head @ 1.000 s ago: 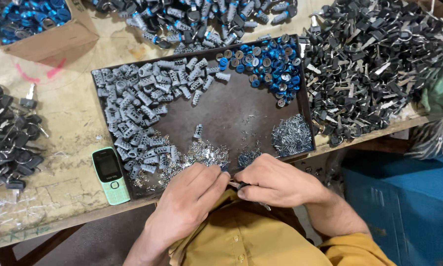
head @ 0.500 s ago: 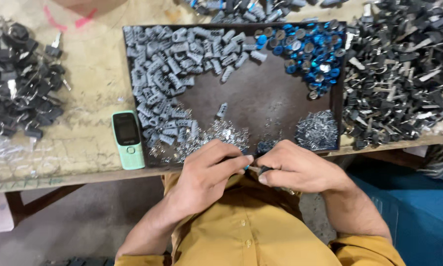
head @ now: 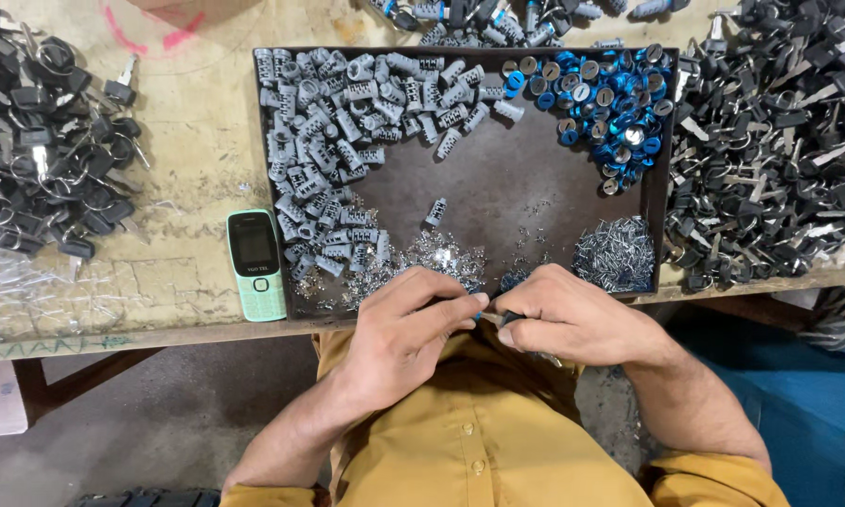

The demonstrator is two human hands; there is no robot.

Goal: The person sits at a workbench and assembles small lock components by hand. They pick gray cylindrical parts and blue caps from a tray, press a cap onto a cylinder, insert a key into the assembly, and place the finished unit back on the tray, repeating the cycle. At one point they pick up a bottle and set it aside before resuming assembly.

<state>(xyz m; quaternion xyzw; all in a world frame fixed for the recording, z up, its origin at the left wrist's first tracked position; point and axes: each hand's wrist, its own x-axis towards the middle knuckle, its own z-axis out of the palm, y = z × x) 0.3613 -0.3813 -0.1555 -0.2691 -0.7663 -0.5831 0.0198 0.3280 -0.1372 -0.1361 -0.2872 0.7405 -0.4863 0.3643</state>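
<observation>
My left hand and my right hand meet at the near edge of a dark tray, fingertips pinched together on a small part with a blue end that is mostly hidden. The tray holds a heap of grey lock cylinders on its left and back. Blue metal rings fill its back right corner. A pile of small silver pins and shiny tiny springs lie just beyond my fingers. One grey cylinder lies alone mid-tray.
A green keypad phone lies left of the tray. Black-headed keys are heaped at the far left and the right. More lock parts sit behind the tray. The wooden table edge runs just before my yellow shirt.
The view has shifted, so the tray and phone appear further right and lower. My hands stay pinched together at the tray's near edge with only small finger movements.
</observation>
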